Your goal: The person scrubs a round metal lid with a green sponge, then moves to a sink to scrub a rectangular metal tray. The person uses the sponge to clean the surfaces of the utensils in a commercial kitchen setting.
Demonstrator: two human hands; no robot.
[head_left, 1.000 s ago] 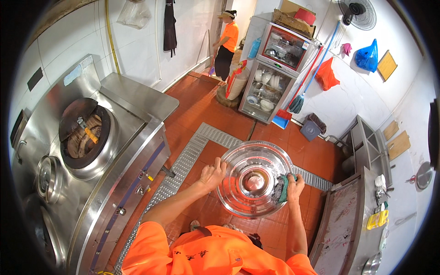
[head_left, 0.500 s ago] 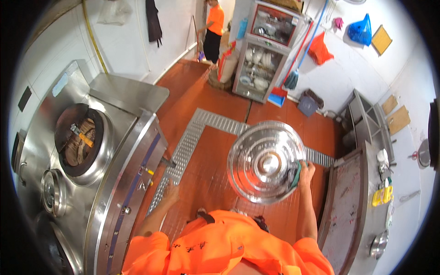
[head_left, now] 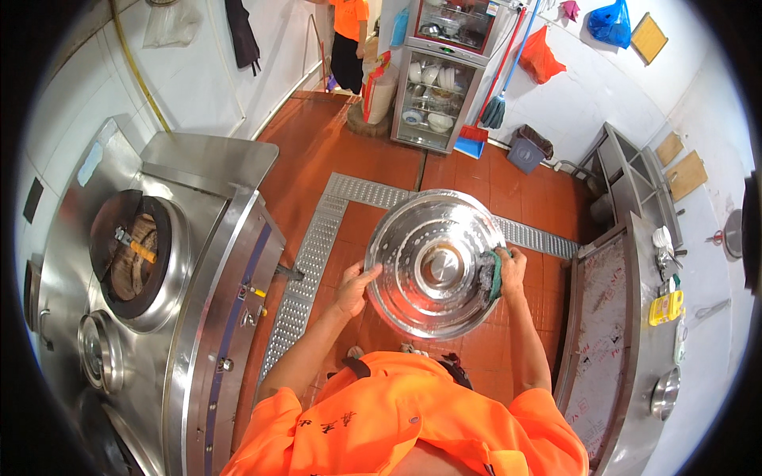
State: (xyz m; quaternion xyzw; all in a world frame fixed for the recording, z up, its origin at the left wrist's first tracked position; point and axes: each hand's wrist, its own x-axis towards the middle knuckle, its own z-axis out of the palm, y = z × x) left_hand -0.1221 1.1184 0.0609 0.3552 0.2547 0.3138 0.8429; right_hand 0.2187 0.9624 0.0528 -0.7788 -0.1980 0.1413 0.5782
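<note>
A large round, shiny steel lid (head_left: 406, 295) with concentric rings and a raised middle is held up before me above the floor. My left hand (head_left: 353, 290) grips its left rim, thumb on the upper face and the fingers partly hidden beneath. At the right rim, my right hand (head_left: 513, 272) is closed on a green scouring pad (head_left: 497, 278), which presses against the lid. A grey wad lies beside the pad on the metal; its kind is unclear.
The steel stove (head_left: 210, 262) stands at left, with a cleaver-like tool in its round burner well. A steel counter (head_left: 647, 349) with bowls runs along the right. Ahead are a dish cabinet (head_left: 436, 99), a mop (head_left: 494, 111), a bin (head_left: 526, 152) and another person (head_left: 348, 47). A metal drain grate (head_left: 309, 262) crosses the red floor.
My left hand has come up from beside the stove and taken the lid's left rim. The lid and my right hand have shifted left in view. The person at the back has turned.
</note>
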